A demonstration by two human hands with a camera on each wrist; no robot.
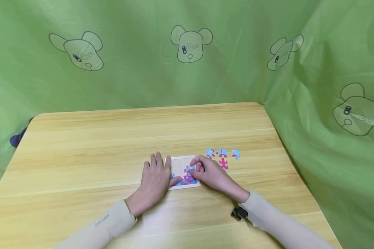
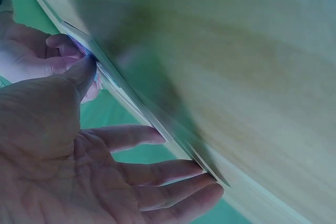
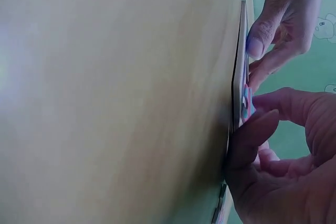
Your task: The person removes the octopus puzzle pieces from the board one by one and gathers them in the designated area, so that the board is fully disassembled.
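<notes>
A small wooden jigsaw tray [image 1: 180, 158] lies on the table between the two hands. Blue, purple and pink pieces fill its lower part, while bare wood shows in its upper left. My left hand [image 1: 154, 176] rests along the tray's left side with fingers straight. Its thumb [image 2: 84, 74] presses on the assembled pieces near the lower edge. Over the tray's right side, my right hand [image 1: 212, 173] pinches a blue and pink puzzle piece [image 3: 248, 100] between thumb and index finger. The fingertips partly hide that piece in the head view.
Several loose blue and pink puzzle pieces [image 1: 222, 153] lie right of the tray, close to the right hand. A black device [image 1: 239, 213] sits at the right cuff. Green curtains [image 1: 137, 79] with bear outlines stand behind and beside the wooden table [image 1: 96, 145].
</notes>
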